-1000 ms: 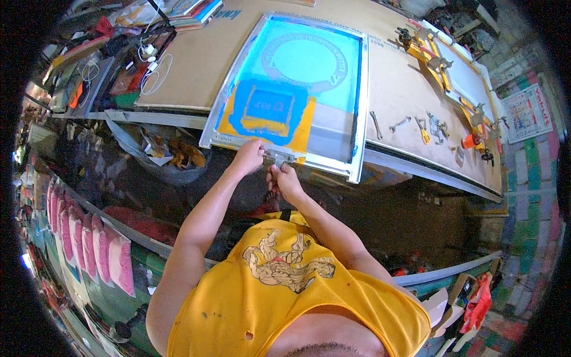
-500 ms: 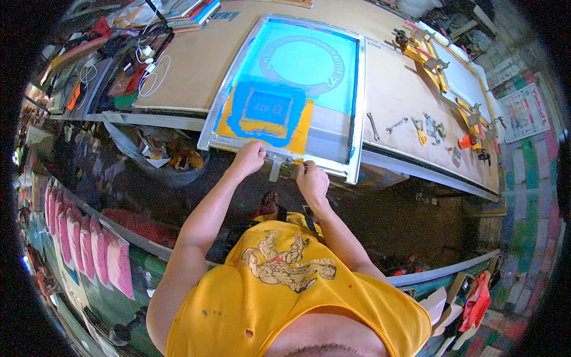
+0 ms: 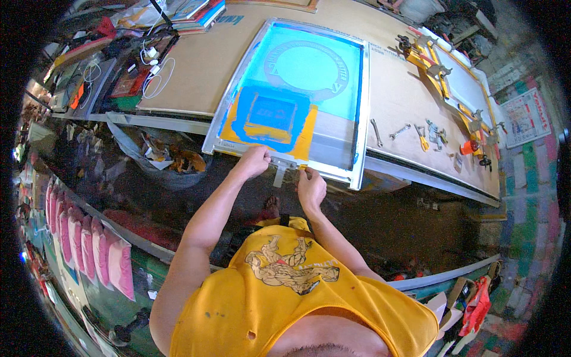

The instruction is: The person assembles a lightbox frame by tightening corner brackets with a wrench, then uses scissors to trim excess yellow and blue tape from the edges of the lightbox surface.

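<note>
A screen printing frame [image 3: 361, 113] lies on the table, its front end jutting past the table's edge. Its light blue mesh [image 3: 318, 71] carries a round stencil, and nearer me a darker blue patch [image 3: 273, 113] is bordered by yellow-orange tape. My left hand [image 3: 256, 162] is closed in a fist at the frame's front rail. To its right, my right hand [image 3: 312, 189] is pinched closed at the same rail, by a small yellow bit. Between them a metal bracket [image 3: 286, 159] sits on the rail, with a pale strip [image 3: 278, 177] hanging down. What the fingers hold is hidden.
Two wrenches [image 3: 376, 132], yellow-handled pliers [image 3: 423, 140] and other small tools lie right of the frame. Beyond them stands a yellow clamp rig [image 3: 437, 77]. White cables [image 3: 156, 74] and stacked books [image 3: 199, 18] are at left. Pink-and-white packets [image 3: 121, 268] line a shelf behind.
The view has shifted slightly, so the frame and table appear a little lower and to the right. Both hands stay closed at the front rail.
</note>
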